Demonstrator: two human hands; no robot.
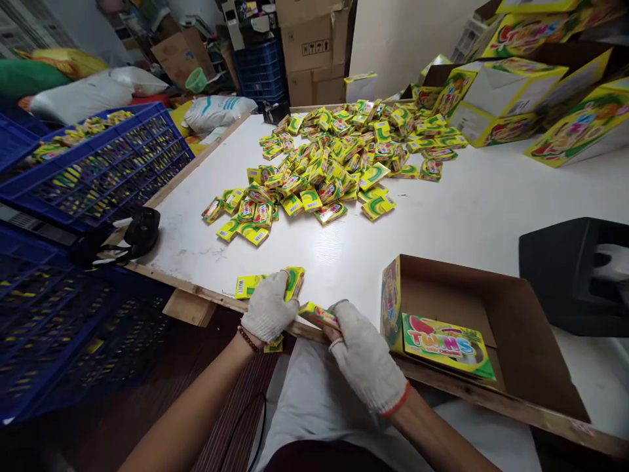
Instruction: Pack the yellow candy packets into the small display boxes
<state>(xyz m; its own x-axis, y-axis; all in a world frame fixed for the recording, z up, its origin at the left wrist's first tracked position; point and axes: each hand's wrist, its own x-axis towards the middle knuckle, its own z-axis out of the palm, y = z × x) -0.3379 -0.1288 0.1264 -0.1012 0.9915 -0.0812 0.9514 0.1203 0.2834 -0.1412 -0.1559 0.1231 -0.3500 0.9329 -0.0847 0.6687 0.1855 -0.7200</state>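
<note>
Both hands wear white knitted gloves at the table's near edge. My left hand [269, 307] is closed around a small yellow box [295, 280], which sticks out past its fingers. Another yellow box [246, 286] with a barcode lies flat beside that hand, partly covered by it. My right hand [362, 351] pinches one end of a small yellow-green box [317, 314] tilted over the wooden edge, its other end close to my left fingers. To the right sits an open cardboard carton [511, 314] with a printed "TWINS" panel [449, 346] at its near side.
A large heap of small yellow boxes [334, 157] covers the far middle of the white table [196, 242]. Bigger display cartons [511, 92] stack at the back right. A black tape dispenser-like object [565, 275] stands at right. Blue crates [98, 167] with packs stand left, by a black strapped item [140, 233].
</note>
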